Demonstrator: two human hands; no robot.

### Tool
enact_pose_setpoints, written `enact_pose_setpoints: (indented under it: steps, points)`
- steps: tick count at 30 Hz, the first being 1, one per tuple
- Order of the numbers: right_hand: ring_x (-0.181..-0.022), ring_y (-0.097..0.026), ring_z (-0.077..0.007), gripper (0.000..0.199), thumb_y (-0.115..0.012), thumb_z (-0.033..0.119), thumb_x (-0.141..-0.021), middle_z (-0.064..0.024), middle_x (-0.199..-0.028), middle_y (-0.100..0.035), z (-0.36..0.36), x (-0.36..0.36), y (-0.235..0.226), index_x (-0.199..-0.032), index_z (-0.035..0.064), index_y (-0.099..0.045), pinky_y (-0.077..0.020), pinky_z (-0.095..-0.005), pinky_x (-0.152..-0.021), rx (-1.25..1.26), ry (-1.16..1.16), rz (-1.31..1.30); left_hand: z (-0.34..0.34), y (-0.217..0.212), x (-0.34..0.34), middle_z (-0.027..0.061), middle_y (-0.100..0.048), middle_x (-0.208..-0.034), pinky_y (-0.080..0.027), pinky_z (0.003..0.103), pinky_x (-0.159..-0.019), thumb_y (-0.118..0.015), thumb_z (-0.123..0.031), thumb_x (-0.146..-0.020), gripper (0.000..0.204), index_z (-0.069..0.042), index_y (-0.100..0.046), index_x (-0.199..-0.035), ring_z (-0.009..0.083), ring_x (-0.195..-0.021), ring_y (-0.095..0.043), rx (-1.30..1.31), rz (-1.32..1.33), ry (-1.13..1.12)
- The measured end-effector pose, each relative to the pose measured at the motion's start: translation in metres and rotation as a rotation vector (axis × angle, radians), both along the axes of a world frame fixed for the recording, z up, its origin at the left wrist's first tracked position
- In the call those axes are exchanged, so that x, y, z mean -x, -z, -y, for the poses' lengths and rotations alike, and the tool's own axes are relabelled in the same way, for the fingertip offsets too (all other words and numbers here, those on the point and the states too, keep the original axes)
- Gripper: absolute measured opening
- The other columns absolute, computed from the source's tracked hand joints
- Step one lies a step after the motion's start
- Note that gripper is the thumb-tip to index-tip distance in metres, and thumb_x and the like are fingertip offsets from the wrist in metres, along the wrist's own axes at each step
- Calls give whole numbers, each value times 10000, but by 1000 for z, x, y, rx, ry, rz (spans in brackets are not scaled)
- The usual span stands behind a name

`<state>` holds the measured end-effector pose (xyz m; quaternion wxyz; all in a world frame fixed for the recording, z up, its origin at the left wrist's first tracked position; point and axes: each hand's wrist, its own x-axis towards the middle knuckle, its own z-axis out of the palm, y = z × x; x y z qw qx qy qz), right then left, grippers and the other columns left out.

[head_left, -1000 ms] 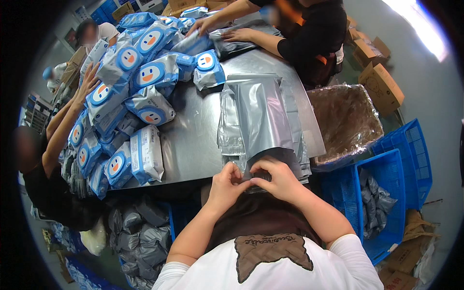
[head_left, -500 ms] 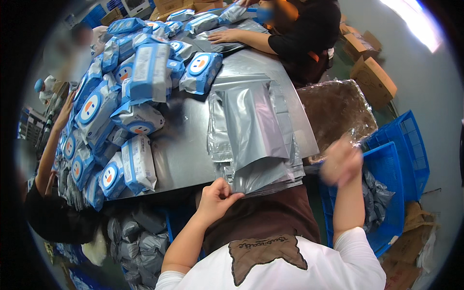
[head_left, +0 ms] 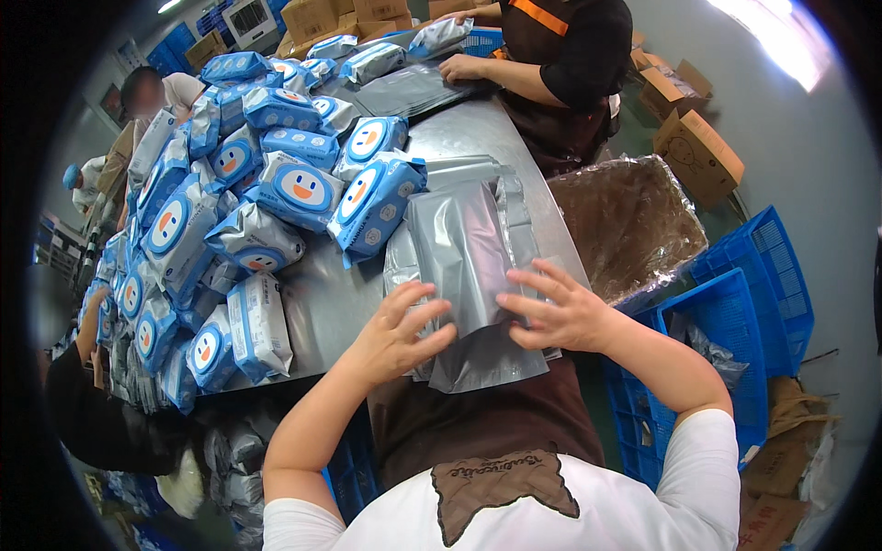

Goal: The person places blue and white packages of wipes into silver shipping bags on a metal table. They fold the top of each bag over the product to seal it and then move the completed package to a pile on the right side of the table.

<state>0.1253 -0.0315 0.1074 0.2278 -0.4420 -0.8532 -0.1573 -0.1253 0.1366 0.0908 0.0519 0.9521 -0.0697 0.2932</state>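
With left hand (head_left: 391, 342) and right hand (head_left: 571, 312) spread over either side of the grey bags (head_left: 464, 253), perhaps touching. Past the near edge of the table (head_left: 323, 308) with the bags' lower end; with some room at left, before the packs (head_left: 303, 188).

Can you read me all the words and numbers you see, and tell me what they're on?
I won't copy the words, but here's where writing is:
Brown patch on the white shirt: dark lettering.
Blue-and-white packet by the table edge: tiny print, too small to read.
Cardboard box, lower right: red characters.
Silver-grey bag between the hands: no writing that I can make out.
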Motion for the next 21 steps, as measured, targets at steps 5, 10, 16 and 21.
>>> enact_pose_setpoints:
  steps: [5, 10, 16, 21]
  points:
    - [-1096, -597, -300, 165, -637, 14, -693, -126, -1087, -622, 10, -12, 24, -814, 51, -530, -481, -422, -947, 226, -45, -430, -7, 20, 6, 103, -586, -1013, -499, 428, -870, -637, -51, -634, 166, -37, -569, -785, 308, -1021, -582, 273, -38, 223]
    - [-693, -583, -281, 225, -588, 100, -887, -158, -779, -613, 8, 28, 37, -724, -38, -517, -446, -348, -626, 496, 582, -1323, 49, 41, -11, 101, -467, -608, -316, 330, -515, -508, -111, -961, 287, 38, -497, -716, 197, -543, -386, 1114, 338, -439]
    - [-812, -563, -291, 225, -638, 137, -820, -128, -946, -568, -9, 42, 40, -983, 19, -537, -453, -389, -705, 310, 936, -865, 41, 49, -25, 134, -546, -688, -423, 346, -612, -618, -143, -878, 225, 20, -495, -784, 232, -589, -500, 1187, 34, -646]
    - [-1336, -234, -517, 764, -688, 411, -738, -234, -1514, -197, -42, 108, -21, -1424, 241, -400, -310, -569, -1038, 469, 821, -262, 29, 48, -19, 135, -563, -753, -466, 374, -637, -724, -85, -731, 276, -26, -491, -868, 258, -629, -554, 970, -36, -629]
